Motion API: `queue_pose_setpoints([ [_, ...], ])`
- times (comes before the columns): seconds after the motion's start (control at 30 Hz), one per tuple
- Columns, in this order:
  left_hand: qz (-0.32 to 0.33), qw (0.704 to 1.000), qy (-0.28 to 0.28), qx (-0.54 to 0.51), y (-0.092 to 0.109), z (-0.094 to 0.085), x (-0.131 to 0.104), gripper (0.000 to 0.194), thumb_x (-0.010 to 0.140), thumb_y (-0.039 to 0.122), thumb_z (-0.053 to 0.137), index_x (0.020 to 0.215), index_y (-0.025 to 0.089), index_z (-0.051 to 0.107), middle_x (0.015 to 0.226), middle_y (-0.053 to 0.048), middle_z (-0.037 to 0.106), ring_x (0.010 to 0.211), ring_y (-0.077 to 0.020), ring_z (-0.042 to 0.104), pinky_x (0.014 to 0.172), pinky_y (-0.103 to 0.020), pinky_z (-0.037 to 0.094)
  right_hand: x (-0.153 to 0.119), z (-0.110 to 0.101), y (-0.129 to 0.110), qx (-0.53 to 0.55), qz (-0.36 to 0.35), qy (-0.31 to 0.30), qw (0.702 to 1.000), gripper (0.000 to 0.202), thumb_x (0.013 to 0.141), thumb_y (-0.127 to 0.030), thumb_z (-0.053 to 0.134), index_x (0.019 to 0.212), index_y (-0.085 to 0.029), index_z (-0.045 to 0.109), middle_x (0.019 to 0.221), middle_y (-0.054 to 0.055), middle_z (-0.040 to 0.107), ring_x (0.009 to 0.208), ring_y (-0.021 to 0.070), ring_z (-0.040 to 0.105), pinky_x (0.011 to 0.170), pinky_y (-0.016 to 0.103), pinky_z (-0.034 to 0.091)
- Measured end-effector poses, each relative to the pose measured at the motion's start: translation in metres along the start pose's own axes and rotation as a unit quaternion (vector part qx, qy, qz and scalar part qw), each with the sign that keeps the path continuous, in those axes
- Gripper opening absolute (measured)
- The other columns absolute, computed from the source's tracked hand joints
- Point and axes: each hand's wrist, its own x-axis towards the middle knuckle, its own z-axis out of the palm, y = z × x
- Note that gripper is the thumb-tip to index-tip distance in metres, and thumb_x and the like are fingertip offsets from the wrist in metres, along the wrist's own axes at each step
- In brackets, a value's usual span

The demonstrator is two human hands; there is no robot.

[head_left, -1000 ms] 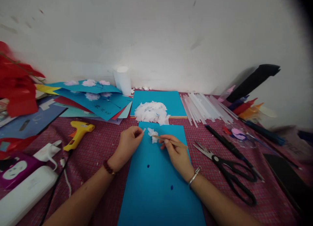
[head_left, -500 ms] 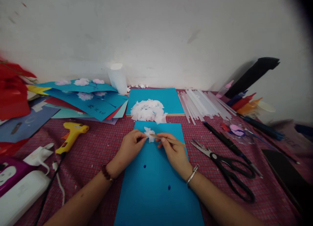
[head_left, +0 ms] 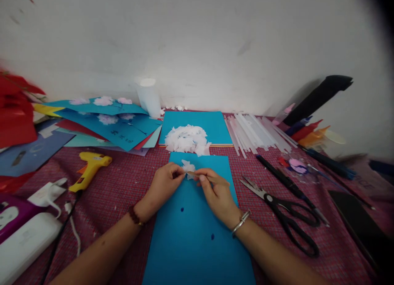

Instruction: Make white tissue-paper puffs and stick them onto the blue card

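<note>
A blue sheet [head_left: 197, 244] lies lengthwise before me, with two dark blue dots on its lower half. Near its top sits a small white paper flower [head_left: 188, 166]. My right hand [head_left: 215, 190] pinches a thin brown stick [head_left: 195, 175], whose tip lies over the flower's lower part. At the flower's left edge is my left hand [head_left: 168, 181], thumb and fingertips pressed together; what they hold, if anything, is too small to tell. Just beyond, a pile of white paper pieces [head_left: 187, 139] rests on a stack of blue card [head_left: 212, 127].
Scissors [head_left: 277, 207] and a black pen [head_left: 280, 174] lie on the right, with translucent sticks [head_left: 255, 131] behind. To the left are a yellow glue gun [head_left: 90, 170], a white power strip [head_left: 30, 244] and blue cards with flowers [head_left: 123, 129].
My right hand has shifted slightly left and down, and the stick's tip has moved left across the flower toward my left fingertips. My left hand has stayed nearly in place.
</note>
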Motion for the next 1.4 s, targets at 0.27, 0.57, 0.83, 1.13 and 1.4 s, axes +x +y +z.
queue_pose_setpoints([
  [0.27, -0.064, 0.992, 0.013, -0.11, 0.002, -0.007, 0.005, 0.008, 0.073, 0.025, 0.056, 0.074, 0.017, 0.055, 0.067, 0.003, 0.055, 0.064, -0.0124, 0.053, 0.059, -0.023, 0.04, 0.001, -0.001, -0.005, -0.048, -0.021, -0.04, 0.998, 0.021, 0.094, -0.023, 0.041, 0.105, -0.02, 0.06, 0.1, 0.005, 0.066, 0.093, 0.0175, 0.062, 0.083, 0.031, 0.049],
  [0.57, -0.066, 0.994, 0.033, -0.078, -0.004, -0.009, 0.007, 0.011, 0.076, 0.022, 0.046, 0.067, 0.018, 0.052, 0.062, 0.004, 0.048, 0.061, -0.0121, 0.047, 0.058, -0.024, 0.037, -0.001, 0.004, -0.01, -0.186, -0.07, -0.09, 0.976, 0.024, 0.094, -0.02, 0.038, 0.105, -0.02, 0.059, 0.099, 0.009, 0.064, 0.09, 0.0216, 0.061, 0.078, 0.035, 0.05],
  [0.83, -0.02, 0.996, -0.012, -0.086, -0.012, -0.007, 0.004, 0.023, 0.062, 0.006, 0.045, 0.079, 0.017, 0.057, 0.069, 0.002, 0.058, 0.064, -0.0119, 0.055, 0.059, -0.023, 0.042, -0.005, 0.002, -0.008, -0.116, -0.053, -0.067, 0.99, 0.024, 0.094, -0.022, 0.04, 0.105, -0.02, 0.061, 0.098, 0.009, 0.064, 0.087, 0.0208, 0.061, 0.077, 0.034, 0.049],
  [1.13, 0.091, 0.996, -0.019, -0.011, -0.022, -0.007, 0.007, 0.022, 0.074, 0.008, 0.05, 0.089, 0.018, 0.062, 0.076, 0.001, 0.057, 0.063, -0.0106, 0.053, 0.059, -0.022, 0.041, -0.002, 0.001, 0.004, 0.172, 0.114, 0.049, 0.977, 0.026, 0.092, -0.039, 0.045, 0.091, -0.017, 0.059, 0.076, 0.004, 0.066, 0.064, 0.0171, 0.062, 0.064, 0.03, 0.051],
  [1.4, 0.099, 0.995, -0.017, -0.024, -0.017, -0.006, 0.013, 0.015, 0.077, 0.01, 0.053, 0.073, 0.019, 0.065, 0.075, -0.001, 0.061, 0.072, -0.0129, 0.058, 0.066, -0.024, 0.043, -0.004, 0.006, 0.002, 0.107, 0.076, -0.011, 0.991, 0.024, 0.092, -0.036, 0.046, 0.095, -0.019, 0.063, 0.08, 0.004, 0.067, 0.07, 0.0173, 0.063, 0.063, 0.028, 0.051],
])
